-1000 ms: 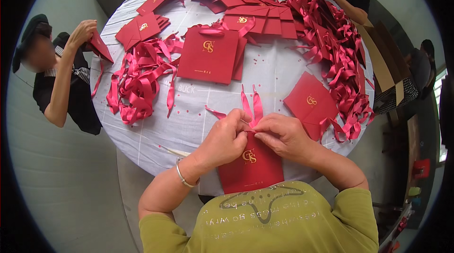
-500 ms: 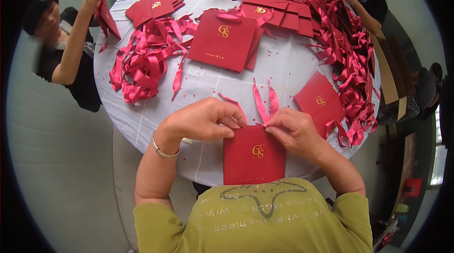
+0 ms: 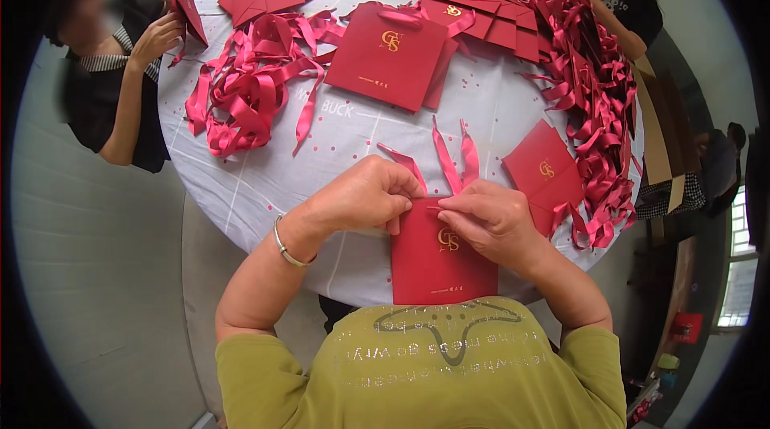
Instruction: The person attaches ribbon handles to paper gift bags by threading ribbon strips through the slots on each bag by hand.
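Observation:
Close to my body at the table's near edge, a red paper gift bag [image 3: 445, 269] with a gold emblem stands against my shirt. At its top left corner my left hand [image 3: 373, 195] is closed, finger and thumb pinching the rim. My right hand [image 3: 493, 220] pinches the tip of a pink ribbon [image 3: 434, 208] in front of the bag's upper part. More pink ribbon ends [image 3: 468, 156] stick up behind the bag's rim, between my hands. One strip of ribbon [image 3: 405, 163] rises beside my left fingers. Some fingertips on both hands are hidden.
The round table has a pale cloth [image 3: 265, 240]. A loose ribbon heap [image 3: 245, 100] lies left, a handled bag [image 3: 385, 60] in the middle, flat red bags [image 3: 541, 168] right, with a long ribboned pile [image 3: 597, 108] beyond. Co-workers work at far left and far right.
The bag and both my hands have shifted slightly right and up. My right hand has moved the ribbon tip down over the bag's front. The left co-worker's raised hand has dropped to their bag.

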Tool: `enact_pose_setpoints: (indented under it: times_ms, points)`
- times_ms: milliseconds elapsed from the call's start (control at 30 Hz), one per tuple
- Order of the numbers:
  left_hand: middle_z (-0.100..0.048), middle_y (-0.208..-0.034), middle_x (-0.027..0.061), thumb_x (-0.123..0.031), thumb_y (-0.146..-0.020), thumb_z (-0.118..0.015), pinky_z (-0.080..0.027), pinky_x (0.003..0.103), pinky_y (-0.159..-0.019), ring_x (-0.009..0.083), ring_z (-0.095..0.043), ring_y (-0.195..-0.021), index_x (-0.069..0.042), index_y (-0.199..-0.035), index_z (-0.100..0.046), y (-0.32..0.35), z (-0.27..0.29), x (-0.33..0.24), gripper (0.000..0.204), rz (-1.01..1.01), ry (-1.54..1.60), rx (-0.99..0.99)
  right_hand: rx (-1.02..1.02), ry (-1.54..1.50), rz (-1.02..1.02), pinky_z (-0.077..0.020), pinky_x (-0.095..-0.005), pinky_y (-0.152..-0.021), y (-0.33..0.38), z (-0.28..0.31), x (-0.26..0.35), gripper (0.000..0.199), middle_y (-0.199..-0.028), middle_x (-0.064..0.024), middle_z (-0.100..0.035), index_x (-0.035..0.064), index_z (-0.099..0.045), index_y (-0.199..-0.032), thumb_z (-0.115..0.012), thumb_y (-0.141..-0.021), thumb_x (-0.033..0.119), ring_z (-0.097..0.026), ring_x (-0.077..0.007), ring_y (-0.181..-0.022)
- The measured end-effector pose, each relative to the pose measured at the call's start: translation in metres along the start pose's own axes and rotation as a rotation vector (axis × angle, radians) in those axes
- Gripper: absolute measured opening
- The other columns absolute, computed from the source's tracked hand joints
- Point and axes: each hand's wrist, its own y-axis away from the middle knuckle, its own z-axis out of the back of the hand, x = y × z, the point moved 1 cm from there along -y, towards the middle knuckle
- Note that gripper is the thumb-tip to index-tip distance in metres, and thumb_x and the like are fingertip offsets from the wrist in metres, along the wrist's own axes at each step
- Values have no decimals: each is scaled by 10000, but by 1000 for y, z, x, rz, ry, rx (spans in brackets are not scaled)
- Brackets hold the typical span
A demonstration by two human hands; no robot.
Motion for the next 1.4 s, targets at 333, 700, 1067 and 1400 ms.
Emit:
enact_pose_setpoints:
  times_ms: [333,700,1067,1400]
  points:
    - [-625,-688,13,-27,-902,-580,-472,242,-511,70,-589,-551,23,-933,-646,2,-1,-3,88,-22,-129,-38,-13,80,61,-504,-300,-489,1,-10,7,131,-704,-69,-638,43,-657,-829,-761,-750,50,-648,-196,-581]
    - [-617,-682,9,-29,-889,-606,-457,234,-490,55,-543,-535,23,-907,-658,-1,-4,2,76,-20,-87,-79,110,348,197,-496,-328,-479,-3,-12,12,137,-706,-73,-603,50,-612,-803,-742,-762,53,-616,-233,-560]
    - [-666,-666,102,-41,-815,-610,-501,297,-526,129,-615,-547,41,-860,-689,-2,-11,6,122,-41,-77,-152,336,463,185,-483,-368,-469,-20,-18,19,158,-708,-93,-567,45,-531,-740,-678,-786,82,-611,-264,-590]
    - [-655,-741,13,5,-848,-625,-459,227,-501,55,-557,-581,-1,-946,-645,7,-13,-2,100,-123,-23,-76,472,-275,-557,-492,-272,-694,-50,21,7,172,-850,-62,-659,5,-653,-914,-684,-870,168,-615,-108,-781]
